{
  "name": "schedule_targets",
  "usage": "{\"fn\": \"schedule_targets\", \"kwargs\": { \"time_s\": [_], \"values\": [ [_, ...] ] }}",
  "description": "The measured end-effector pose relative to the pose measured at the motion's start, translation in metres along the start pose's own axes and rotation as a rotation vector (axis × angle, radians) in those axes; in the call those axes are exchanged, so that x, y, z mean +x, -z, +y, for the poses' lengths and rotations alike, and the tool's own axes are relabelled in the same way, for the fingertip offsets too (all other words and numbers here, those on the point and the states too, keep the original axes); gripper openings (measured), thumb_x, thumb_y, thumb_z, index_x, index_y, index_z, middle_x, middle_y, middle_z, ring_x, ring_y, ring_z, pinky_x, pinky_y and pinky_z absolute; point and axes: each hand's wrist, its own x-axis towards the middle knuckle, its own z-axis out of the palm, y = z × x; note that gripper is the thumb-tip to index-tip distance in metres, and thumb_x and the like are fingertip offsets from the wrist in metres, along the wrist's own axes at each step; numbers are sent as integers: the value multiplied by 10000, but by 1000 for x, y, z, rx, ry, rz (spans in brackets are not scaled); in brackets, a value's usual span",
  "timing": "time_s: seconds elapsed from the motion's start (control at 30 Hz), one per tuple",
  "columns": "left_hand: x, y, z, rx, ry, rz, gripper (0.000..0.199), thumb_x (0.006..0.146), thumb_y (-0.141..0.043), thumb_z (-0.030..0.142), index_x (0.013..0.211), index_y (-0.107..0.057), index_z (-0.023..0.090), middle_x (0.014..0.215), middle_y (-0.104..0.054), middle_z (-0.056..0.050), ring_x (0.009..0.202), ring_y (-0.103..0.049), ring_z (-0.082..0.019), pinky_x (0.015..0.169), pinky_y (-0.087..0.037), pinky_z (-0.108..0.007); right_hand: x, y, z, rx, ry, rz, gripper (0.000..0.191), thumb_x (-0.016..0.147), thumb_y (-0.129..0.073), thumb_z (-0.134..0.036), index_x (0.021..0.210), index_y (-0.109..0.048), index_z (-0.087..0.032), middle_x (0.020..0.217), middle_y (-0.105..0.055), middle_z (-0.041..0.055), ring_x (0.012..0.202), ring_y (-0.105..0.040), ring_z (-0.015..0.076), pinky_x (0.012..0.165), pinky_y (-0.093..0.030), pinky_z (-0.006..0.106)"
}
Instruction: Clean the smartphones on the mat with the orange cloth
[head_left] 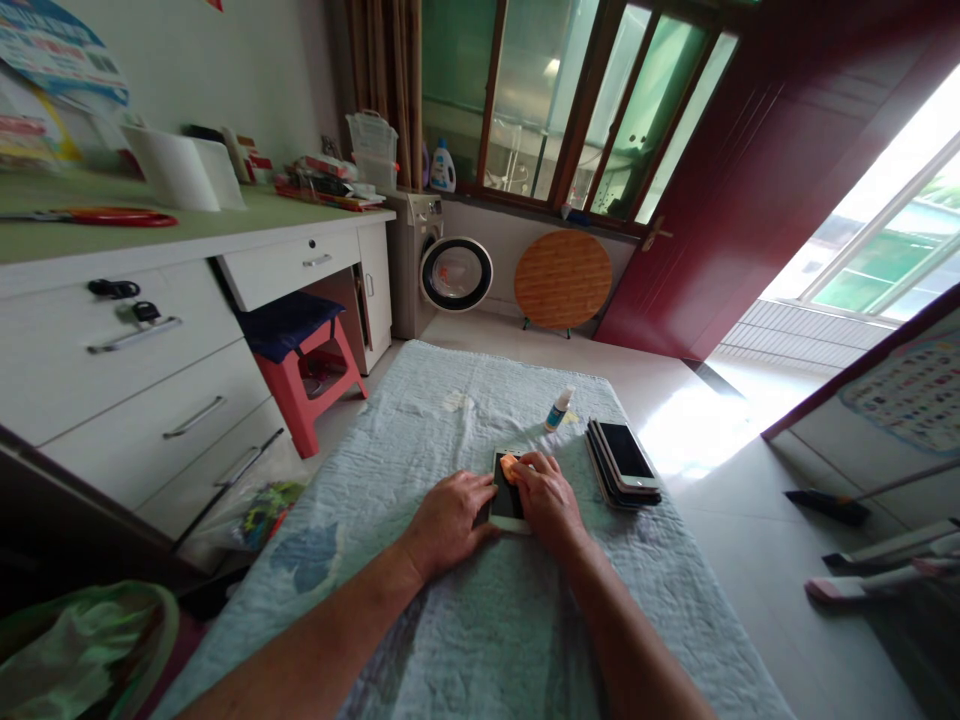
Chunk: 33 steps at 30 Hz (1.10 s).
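Observation:
A white-framed smartphone (511, 512) with a dark screen lies flat on the quilted cloth in front of me. My left hand (452, 512) grips its left edge, fingers along the side and thumb near the lower end. Pinched in my right hand (549, 497) is a small orange cloth (511, 467), pressed against the upper part of the screen. The right hand hides the phone's right side. Beyond it stands a small spray bottle (558, 411) with a blue label, upright. To the right is a stack of phones (624, 460), the top one white-framed.
The quilted cover (450, 400) spreads over the table under my hands. At the left are a white desk (300, 240), a red stool (307, 375) and a green-rimmed bin (166, 610). A washing machine (409, 265), its door open, and a round wooden tabletop (562, 278) stand ahead.

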Motion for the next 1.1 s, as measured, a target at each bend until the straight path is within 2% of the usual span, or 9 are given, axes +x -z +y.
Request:
{"fn": "schedule_targets", "kwargs": {
  "time_s": [0.13, 0.23, 0.4, 0.63, 0.7, 0.77, 0.83, 0.93, 1.1],
  "values": [
    [0, 0, 0, -18, -11, 5, 436, 843, -632, 462, 1194, -590, 206, 1218, -640, -81, 1105, -569, -283, 976, -440, -404, -4, 3, -7, 54, 4, -33, 259, 924, -481, -164, 927, -716, -273, 900, -588, 38, 877, -516, 175, 782, -431, 248],
    [0, 0, 0, -34, -23, 4, 472, 852, -628, 458, 1251, -557, 216, 1212, -642, -68, 1095, -571, -273, 972, -443, -395, -6, 6, -10, 102, 37, -63, 275, 950, -459, -204, 1015, -709, -299, 872, -572, 29, 868, -507, 171, 774, -428, 246],
    [0, -1, -1, 7, 0, -13, 489, 828, -657, 462, 1229, -580, 192, 1255, -624, -93, 1132, -559, -290, 1002, -430, -414, -2, 7, -5, 76, 10, -99, 424, 937, -446, -169, 1315, -557, -326, 930, -571, 44, 914, -503, 194, 790, -435, 278],
    [0, -1, -1, 25, 16, -7, 419, 807, -689, 402, 1159, -622, 184, 1259, -626, -90, 1136, -561, -285, 1003, -435, -407, 2, 8, 1, 32, -60, -185, 493, 900, -435, -125, 1378, -481, -236, 1083, -568, 91, 1014, -501, 213, 876, -413, 303],
    [0, 0, 0, 18, 11, -6, 402, 810, -686, 405, 1146, -625, 192, 1247, -632, -85, 1130, -564, -278, 994, -440, -399, 1, 12, 0, 40, -59, -208, 442, 892, -434, -116, 1301, -543, -242, 1041, -565, 78, 978, -509, 199, 851, -411, 283],
    [0, 0, 0, 15, 8, -7, 401, 816, -679, 419, 1144, -624, 196, 1253, -630, -83, 1129, -563, -278, 989, -442, -400, 0, 15, -1, 60, -55, -213, 325, 903, -427, -130, 1124, -635, -245, 955, -554, 55, 905, -515, 178, 807, -409, 260],
    [0, 0, 0, 14, 6, -4, 416, 823, -670, 439, 1153, -620, 192, 1270, -621, -85, 1130, -560, -281, 991, -439, -403, -2, 16, -2, 95, -49, -185, 257, 912, -433, -144, 983, -662, -236, 906, -545, 37, 860, -513, 161, 788, -403, 243],
    [0, 0, 0, 5, -2, -2, 424, 829, -660, 455, 1156, -616, 189, 1277, -618, -82, 1120, -563, -278, 990, -438, -399, -2, 14, 1, 130, -54, -98, 214, 911, -465, -154, 949, -662, -227, 899, -560, 29, 870, -513, 158, 799, -392, 237],
    [0, -1, -1, 0, 4, -8, 426, 829, -655, 464, 1157, -618, 193, 1285, -614, -80, 1125, -560, -280, 989, -435, -403, 3, 5, 5, 43, -152, 21, 183, 917, -496, -204, 853, -666, -224, 886, -555, 30, 888, -505, 171, 783, -376, 249]
  ]
}}
